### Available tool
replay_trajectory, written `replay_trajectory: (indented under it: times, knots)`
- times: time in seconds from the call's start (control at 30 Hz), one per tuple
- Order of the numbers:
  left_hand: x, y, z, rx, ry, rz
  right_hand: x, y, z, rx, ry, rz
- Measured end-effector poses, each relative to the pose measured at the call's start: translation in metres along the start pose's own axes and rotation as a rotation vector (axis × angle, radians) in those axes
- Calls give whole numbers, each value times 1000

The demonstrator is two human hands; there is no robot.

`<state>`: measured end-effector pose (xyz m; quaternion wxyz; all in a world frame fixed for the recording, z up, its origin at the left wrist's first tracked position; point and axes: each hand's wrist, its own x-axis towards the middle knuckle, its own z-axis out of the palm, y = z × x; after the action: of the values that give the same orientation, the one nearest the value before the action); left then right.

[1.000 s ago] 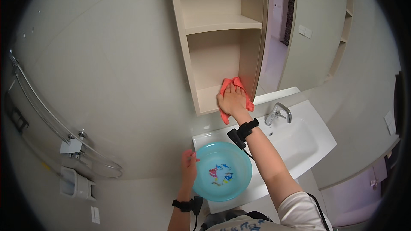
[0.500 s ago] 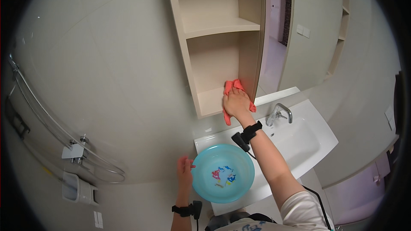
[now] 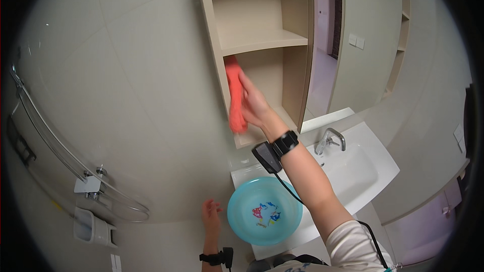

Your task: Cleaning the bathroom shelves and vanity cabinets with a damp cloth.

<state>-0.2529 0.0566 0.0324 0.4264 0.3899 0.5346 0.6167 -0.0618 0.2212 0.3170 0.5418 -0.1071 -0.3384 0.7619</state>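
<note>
My right hand (image 3: 255,105) reaches into the lower compartment of a beige open cabinet (image 3: 264,46). It presses a red cloth (image 3: 235,98) along the inside of the cabinet's left wall, the cloth hanging down past the fingers. Low on the left, my left hand (image 3: 212,213) hovers beside a light blue plastic basin (image 3: 237,226), apart from its rim. Its fingers are loosely bent and spread, with nothing in them. Colourful printed figures show on the basin's bottom. Both wrists wear black straps with small devices.
The basin stands on the left part of a white washbasin counter (image 3: 315,231) with a chrome tap (image 3: 330,140). A mirror (image 3: 368,65) adjoins the cabinet on the right. At far left are a shower mixer (image 3: 91,184) with hose and a white wall-mounted holder (image 3: 93,227).
My right hand has carried the red cloth from the compartment's lower right corner to its left wall, higher up. My left hand has drawn slightly down and away from the basin.
</note>
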Motion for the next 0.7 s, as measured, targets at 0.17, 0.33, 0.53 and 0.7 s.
replay_trajectory:
  times: [0.17, 0.33, 0.53, 0.7]
  knots:
    - [1, -1, -18, 50, 41, -24, 33, 2, 3, -215, -204, -291]
    - [1, 0, -22, 30, 73, -34, 27, 56, -41, -338, 251, -198]
    - [17, -25, -17, 2, 23, 16, 17, 83, -76, -434, 362, -8]
    - [15, -10, -15, 54, 1, 27, 39, 50, -47, -761, 194, -425]
